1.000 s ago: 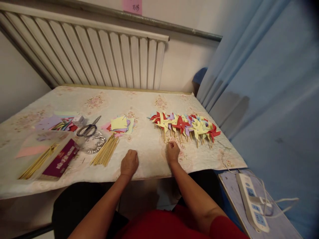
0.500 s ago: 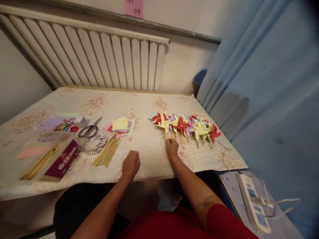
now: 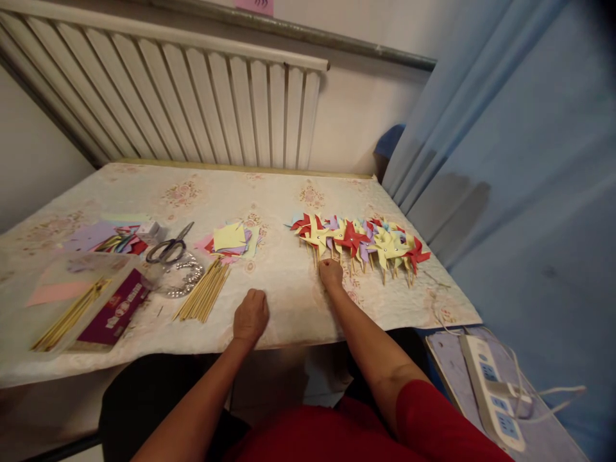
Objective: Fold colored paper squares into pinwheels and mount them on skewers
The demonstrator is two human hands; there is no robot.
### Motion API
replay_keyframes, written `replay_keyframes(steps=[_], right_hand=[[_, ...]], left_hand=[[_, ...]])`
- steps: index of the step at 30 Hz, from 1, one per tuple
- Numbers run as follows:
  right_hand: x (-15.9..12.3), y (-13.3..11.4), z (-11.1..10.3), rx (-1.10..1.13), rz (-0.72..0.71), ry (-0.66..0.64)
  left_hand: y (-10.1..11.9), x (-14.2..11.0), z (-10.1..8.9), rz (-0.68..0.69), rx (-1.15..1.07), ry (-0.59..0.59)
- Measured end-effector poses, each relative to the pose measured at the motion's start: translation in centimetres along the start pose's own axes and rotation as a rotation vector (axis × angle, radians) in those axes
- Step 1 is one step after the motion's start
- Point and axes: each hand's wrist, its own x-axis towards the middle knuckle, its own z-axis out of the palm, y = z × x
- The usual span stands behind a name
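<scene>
My right hand (image 3: 331,273) reaches across the floral tablecloth (image 3: 283,192) with its fingers curled. Its fingertips are at the lower stick ends of a row of paper pinwheels (image 3: 359,239) in red, yellow and purple. Whether they pinch a stick is hidden. My left hand (image 3: 250,316) rests near the table's front edge as a loose fist, with nothing showing in it. A bundle of bare wooden sticks (image 3: 205,292) lies just left of that hand. Beyond it sits a small stack of coloured paper squares (image 3: 231,239).
Scissors (image 3: 168,248) and a silvery bead string (image 3: 185,277) lie left of centre. A clear plastic box (image 3: 72,301) holds more sticks and a red packet. A radiator (image 3: 168,96) stands behind the table, a blue curtain (image 3: 520,160) hangs right, and a power strip (image 3: 491,391) lies lower right.
My right hand has slid forward from the table's front area up to the pinwheels' stick ends. My left hand has stayed where it was.
</scene>
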Motion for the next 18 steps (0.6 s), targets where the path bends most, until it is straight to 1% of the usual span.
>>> replay_keyframes(steps=[6,12,16,18], right_hand=[[-0.1,-0.3,-0.1,-0.016,0.017,-0.012],[-1.0,-0.6,-0.6,0.052,-0.043,0.021],[-1.9,0.0,-2.4,0.135,-0.098,0.088],[-2.3,0.9,-3.8,0.241,-0.136,0.152]], left_hand=[[0.1,0.0,-0.1,-0.003,0.01,-0.004],[0.0,0.0,0.0,0.006,0.006,0.004],[-0.1,0.1,0.0,0.013,0.011,0.013],[0.0,0.1,0.0,0.011,0.019,0.013]])
